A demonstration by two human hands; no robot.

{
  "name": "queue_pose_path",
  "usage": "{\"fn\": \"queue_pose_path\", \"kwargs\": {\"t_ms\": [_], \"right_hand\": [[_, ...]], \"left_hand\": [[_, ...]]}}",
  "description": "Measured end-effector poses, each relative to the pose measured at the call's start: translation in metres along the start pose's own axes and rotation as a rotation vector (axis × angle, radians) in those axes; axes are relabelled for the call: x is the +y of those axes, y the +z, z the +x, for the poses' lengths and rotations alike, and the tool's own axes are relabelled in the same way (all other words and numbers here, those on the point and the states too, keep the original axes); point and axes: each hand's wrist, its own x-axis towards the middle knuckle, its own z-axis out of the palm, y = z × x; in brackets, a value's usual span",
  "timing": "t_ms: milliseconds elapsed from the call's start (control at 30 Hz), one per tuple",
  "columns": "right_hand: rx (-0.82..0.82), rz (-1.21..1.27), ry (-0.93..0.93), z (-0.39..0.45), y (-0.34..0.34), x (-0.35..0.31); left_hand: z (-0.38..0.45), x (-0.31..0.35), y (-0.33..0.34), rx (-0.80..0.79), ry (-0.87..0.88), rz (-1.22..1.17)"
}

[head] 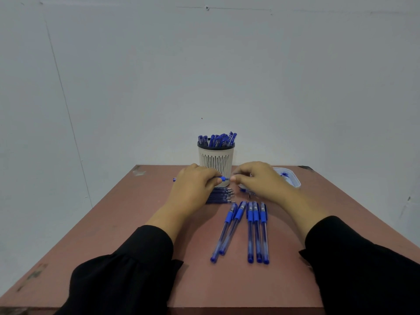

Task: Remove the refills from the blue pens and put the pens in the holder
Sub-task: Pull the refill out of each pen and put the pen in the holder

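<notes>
Blue pen (221, 178): being held level above the tabletop (141, 223) by the clenched left grip (196, 181), just in front of the slotted pen holder (216, 159). Its tip is being pinched by the right grip (254, 178). Extracted refills (221, 196): being kept in a row just below the left grip. Five capped blue pens (250, 228): being laid nearer than both grips. Clear tray (294, 180): being partly hidden beyond the right grip.

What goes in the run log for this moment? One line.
left hand: holds pen | right hand: pinching at pen tip | holder: partly filled | five pens: waiting
</notes>
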Motion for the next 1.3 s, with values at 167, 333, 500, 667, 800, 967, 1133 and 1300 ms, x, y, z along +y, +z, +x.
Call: {"fn": "queue_pose_path", "kwargs": {"t_ms": [167, 333, 500, 667, 800, 967, 1133, 1300], "right_hand": [[-0.003, -0.069, 0.078, -0.004, -0.024, 0.009], [-0.162, -0.388, 0.145, -0.012, -0.018, 0.009], [0.061, 0.066, 0.157, -0.005, -0.014, 0.002], [0.109, 0.556, 0.284, -0.006, -0.004, -0.010], [0.064, 0.740, 0.327, -0.007, 0.003, -0.015], [-0.004, 0.617, 0.319, -0.006, 0.012, -0.016], [0.020, 0.446, 0.289, -0.008, 0.011, -0.018], [-0.037, 0.515, 0.203, -0.008, 0.006, -0.015]], "left_hand": [[0.000, -0.004, -0.001, -0.004, -0.043, 0.011], [0.000, -0.004, 0.000, -0.027, -0.052, 0.014], [0.000, -0.003, -0.002, -0.002, -0.063, 0.009], [0.000, -0.001, -0.003, 0.025, -0.066, 0.013], [0.000, -0.001, -0.002, 0.018, -0.049, 0.009], [0.000, 0.000, 0.000, 0.024, -0.008, -0.018], [0.000, 0.003, -0.001, 0.053, 0.033, -0.044], [0.000, 0.000, -0.001, 0.068, 0.010, -0.046]]}}
